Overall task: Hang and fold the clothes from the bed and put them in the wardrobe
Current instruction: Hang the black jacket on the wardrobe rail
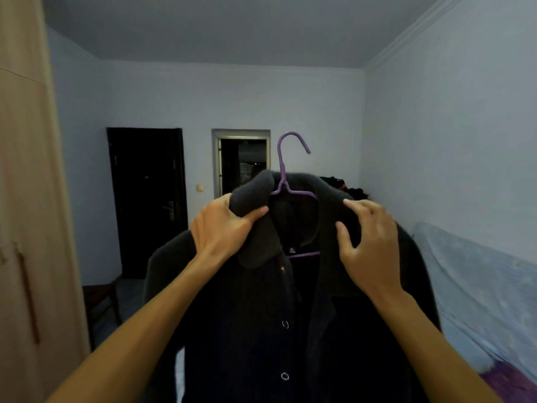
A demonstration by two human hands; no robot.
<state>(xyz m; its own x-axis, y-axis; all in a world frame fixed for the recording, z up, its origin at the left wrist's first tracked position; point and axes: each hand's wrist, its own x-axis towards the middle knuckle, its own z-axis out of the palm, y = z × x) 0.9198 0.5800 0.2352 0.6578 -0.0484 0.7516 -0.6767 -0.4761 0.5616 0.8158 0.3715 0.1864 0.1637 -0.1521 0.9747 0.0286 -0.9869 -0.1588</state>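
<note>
Dark charcoal fleece jacket (pixel 261 330) with metal snaps, held up mid-air in front of the person, draped on a thin purple hanger (pixel 283 158). Looks soft, thick, floppy and fairly heavy. Probably slips off the slim hanger arms, so best held at collar, shoulders or hook. Left hand (pixel 220 228) clenches the rolled collar. Right hand (pixel 369 245) arches over the jacket's other shoulder, fingertips on cloth; whether it pinches, cannot tell. Left of jacket: pale wooden wardrobe (pixel 23 199). Right of jacket: bed with blue cover (pixel 479 286). Behind jacket: black door (pixel 145 199).
</note>
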